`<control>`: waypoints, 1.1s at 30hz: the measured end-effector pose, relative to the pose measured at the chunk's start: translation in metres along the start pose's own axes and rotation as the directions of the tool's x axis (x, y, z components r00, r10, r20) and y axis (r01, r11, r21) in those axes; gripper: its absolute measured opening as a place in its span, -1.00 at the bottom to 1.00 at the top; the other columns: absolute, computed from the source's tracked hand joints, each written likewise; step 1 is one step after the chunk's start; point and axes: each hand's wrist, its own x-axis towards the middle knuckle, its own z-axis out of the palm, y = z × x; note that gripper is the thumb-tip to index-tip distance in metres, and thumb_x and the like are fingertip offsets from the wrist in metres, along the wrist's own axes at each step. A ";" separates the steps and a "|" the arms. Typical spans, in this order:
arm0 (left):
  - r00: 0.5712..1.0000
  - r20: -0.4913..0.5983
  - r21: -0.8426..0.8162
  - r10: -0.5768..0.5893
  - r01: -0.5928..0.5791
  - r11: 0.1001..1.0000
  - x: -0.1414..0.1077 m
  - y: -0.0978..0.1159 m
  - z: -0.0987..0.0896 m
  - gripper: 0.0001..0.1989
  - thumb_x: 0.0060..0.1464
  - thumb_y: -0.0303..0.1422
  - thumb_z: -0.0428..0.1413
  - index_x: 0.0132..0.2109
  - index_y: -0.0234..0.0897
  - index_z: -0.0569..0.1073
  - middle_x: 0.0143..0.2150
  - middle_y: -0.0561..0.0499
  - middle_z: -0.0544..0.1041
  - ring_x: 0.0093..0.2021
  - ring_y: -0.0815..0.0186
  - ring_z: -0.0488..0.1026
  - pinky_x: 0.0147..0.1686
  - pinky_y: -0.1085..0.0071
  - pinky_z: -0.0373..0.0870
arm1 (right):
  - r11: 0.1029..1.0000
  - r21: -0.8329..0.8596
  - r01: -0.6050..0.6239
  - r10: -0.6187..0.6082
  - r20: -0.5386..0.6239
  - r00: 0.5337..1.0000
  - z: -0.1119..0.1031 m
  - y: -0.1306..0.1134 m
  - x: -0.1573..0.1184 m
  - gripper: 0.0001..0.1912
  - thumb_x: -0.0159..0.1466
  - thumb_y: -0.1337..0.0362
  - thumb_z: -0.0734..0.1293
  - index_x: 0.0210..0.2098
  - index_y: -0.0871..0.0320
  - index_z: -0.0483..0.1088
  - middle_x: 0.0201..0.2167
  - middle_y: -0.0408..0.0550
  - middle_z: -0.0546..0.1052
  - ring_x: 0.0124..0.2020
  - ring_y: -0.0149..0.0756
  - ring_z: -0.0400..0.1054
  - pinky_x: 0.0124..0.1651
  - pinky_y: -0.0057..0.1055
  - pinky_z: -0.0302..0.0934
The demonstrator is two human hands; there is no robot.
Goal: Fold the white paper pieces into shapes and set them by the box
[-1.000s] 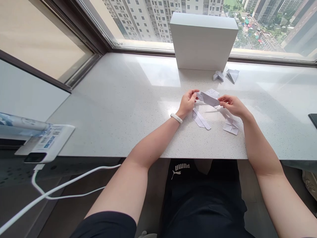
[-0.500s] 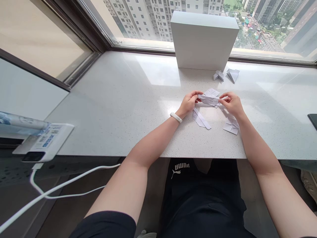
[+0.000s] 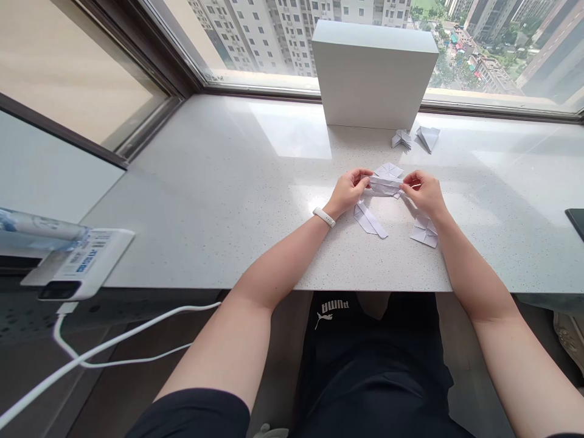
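Observation:
Between my hands a folded strip of white paper (image 3: 384, 184) is stretched sideways over the counter. My left hand (image 3: 350, 190) pinches its left end, thumb on top; my right hand (image 3: 423, 190) pinches the right end with thumb and fingers. Just behind the strip a creased, pointed white paper (image 3: 389, 170) shows, partly covered by it; whether the two are joined I cannot tell. Nearer to me lie a long folded paper piece (image 3: 370, 220) below my left hand and a squarish folded paper piece (image 3: 424, 232) beside my right wrist.
A white box (image 3: 375, 79) stands upright against the window. In front of it lie a small folded paper piece (image 3: 401, 140) and a folded paper cone (image 3: 427, 139). A white device with a cable (image 3: 86, 261) sits at the left counter edge, a dark flat object (image 3: 575, 221) at far right.
The strip's near face has turned and now looks narrower and straighter. My left thumb has come over onto its top, and my right fingers have curled more around its end.

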 end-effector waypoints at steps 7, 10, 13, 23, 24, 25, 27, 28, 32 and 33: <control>0.995 -0.094 -0.035 -0.021 0.018 0.999 0.005 -0.008 0.002 -0.83 0.59 -0.46 0.24 0.13 -0.26 0.74 0.04 -0.16 0.87 -0.04 0.18 0.82 0.02 0.29 0.75 | 0.960 -0.154 0.233 -0.169 0.343 0.924 -0.002 -0.048 -0.023 -0.71 0.50 -0.01 0.57 -0.22 0.00 0.55 -0.07 0.09 0.71 -0.10 -0.01 0.56 0.06 0.00 0.50; 0.993 -0.119 -0.050 -0.022 0.016 0.999 0.006 -0.010 0.001 -0.83 0.59 -0.46 0.25 0.14 -0.24 0.74 0.05 -0.15 0.87 -0.04 0.19 0.82 0.04 0.30 0.77 | 0.937 -0.215 0.277 -0.094 0.607 0.789 0.007 -0.070 -0.039 -0.55 0.44 -0.14 0.64 -0.21 0.01 0.46 -0.11 0.07 0.67 -0.10 0.01 0.53 0.01 -0.05 0.40; 0.991 -0.132 -0.069 -0.026 0.017 0.997 0.007 -0.012 0.001 -0.84 0.59 -0.46 0.25 0.14 -0.22 0.74 0.05 -0.14 0.87 -0.03 0.20 0.83 0.06 0.29 0.80 | 0.919 -0.279 0.280 -0.027 0.662 0.749 0.018 -0.082 -0.051 -0.50 0.35 -0.06 0.71 -0.19 0.00 0.38 -0.04 0.09 0.66 -0.05 0.05 0.52 0.00 -0.07 0.36; 0.991 -0.130 -0.062 -0.030 0.022 0.998 0.007 -0.009 0.000 -0.83 0.58 -0.48 0.24 0.14 -0.26 0.74 0.04 -0.15 0.87 -0.03 0.19 0.82 0.06 0.28 0.78 | 0.967 -0.210 0.141 0.043 0.686 0.726 0.008 -0.081 -0.044 -0.76 0.38 0.28 0.54 -0.20 -0.02 0.37 -0.10 0.01 0.66 -0.07 -0.01 0.51 0.02 -0.10 0.35; 0.992 -0.124 -0.060 -0.029 0.022 0.998 0.006 -0.009 -0.001 -0.83 0.58 -0.47 0.24 0.14 -0.26 0.74 0.05 -0.15 0.87 -0.03 0.18 0.82 0.06 0.27 0.78 | 0.974 -0.195 0.114 0.052 0.684 0.727 0.005 -0.079 -0.041 -0.79 0.39 0.30 0.51 -0.20 -0.02 0.38 -0.12 -0.01 0.67 -0.10 -0.03 0.51 0.01 -0.10 0.35; 0.993 -0.118 -0.057 -0.030 0.023 0.998 0.006 -0.008 -0.001 -0.83 0.58 -0.47 0.24 0.14 -0.26 0.74 0.05 -0.15 0.87 -0.03 0.18 0.82 0.06 0.27 0.78 | 0.981 -0.175 0.090 0.054 0.680 0.731 0.001 -0.075 -0.037 -0.82 0.40 0.30 0.49 -0.19 -0.01 0.39 -0.13 -0.02 0.68 -0.12 -0.05 0.52 0.01 -0.10 0.36; 0.994 -0.108 -0.049 -0.032 0.027 0.998 0.006 -0.008 -0.002 -0.84 0.58 -0.46 0.25 0.13 -0.26 0.73 0.03 -0.14 0.86 -0.04 0.19 0.80 0.04 0.29 0.76 | 0.991 -0.119 0.055 0.035 0.644 0.764 -0.007 -0.067 -0.029 -0.90 0.43 0.27 0.46 -0.16 -0.01 0.45 -0.10 -0.01 0.72 -0.10 -0.04 0.56 0.05 -0.08 0.41; 0.994 -0.105 -0.047 -0.033 0.028 0.998 0.006 -0.007 -0.002 -0.84 0.57 -0.47 0.25 0.12 -0.26 0.73 0.02 -0.13 0.86 -0.05 0.21 0.79 0.03 0.31 0.74 | 0.995 -0.088 0.046 0.017 0.605 0.796 -0.010 -0.062 -0.025 -0.94 0.44 0.25 0.46 -0.14 -0.01 0.49 -0.07 0.02 0.74 -0.07 -0.03 0.58 0.08 -0.06 0.45; 0.996 -0.079 -0.051 -0.038 0.034 0.998 0.006 -0.007 -0.001 -0.83 0.55 -0.49 0.24 0.10 -0.26 0.75 0.02 -0.14 0.86 -0.06 0.21 0.77 0.01 0.33 0.70 | 0.999 -0.041 0.022 -0.006 0.350 0.937 -0.019 -0.037 -0.010 -0.92 0.42 0.22 0.48 -0.09 0.00 0.57 -0.02 0.07 0.79 -0.04 0.00 0.62 0.16 0.02 0.56; 0.997 -0.072 -0.052 -0.039 0.035 0.998 0.006 -0.006 -0.002 -0.83 0.55 -0.49 0.25 0.10 -0.25 0.75 0.03 -0.14 0.86 -0.05 0.19 0.77 0.00 0.33 0.70 | 0.999 -0.045 0.014 0.000 0.299 0.954 -0.019 -0.031 -0.008 -0.92 0.41 0.21 0.49 -0.10 0.00 0.58 -0.04 0.07 0.79 -0.07 -0.01 0.61 0.16 0.04 0.58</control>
